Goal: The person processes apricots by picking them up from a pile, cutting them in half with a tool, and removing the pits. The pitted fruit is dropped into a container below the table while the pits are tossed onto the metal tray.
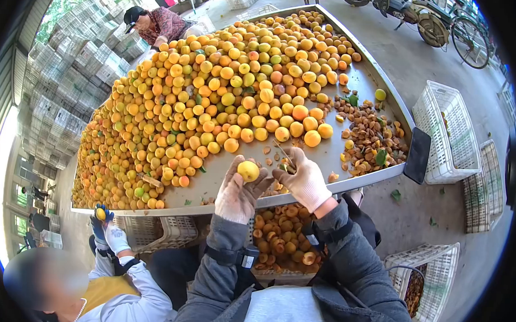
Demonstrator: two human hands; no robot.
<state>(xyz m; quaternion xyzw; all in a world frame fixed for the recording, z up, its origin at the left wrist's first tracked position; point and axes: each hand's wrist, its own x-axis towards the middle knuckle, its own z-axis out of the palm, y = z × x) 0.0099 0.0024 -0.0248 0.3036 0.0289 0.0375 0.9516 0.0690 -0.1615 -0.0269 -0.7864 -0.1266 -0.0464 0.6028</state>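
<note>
My left hand [237,193], in a soiled white glove, holds a yellow apricot [248,171] up at the near edge of the metal table [210,189]. Close to its right, my gloved right hand [306,180] is closed around a small thin-bladed knife [283,153], its blade pointing up and left; the handle is mostly hidden by the fingers. Beyond both hands rises a large heap of whole apricots [215,96]. Below the table edge, between my arms, a crate holds halved apricots [286,234].
Apricot pits [371,134] are piled at the table's right, near a dark phone [418,155] on the rim. White crates [446,132] stand on the floor at right. A co-worker [114,281] at left holds an apricot; another person [160,27] bends behind the heap.
</note>
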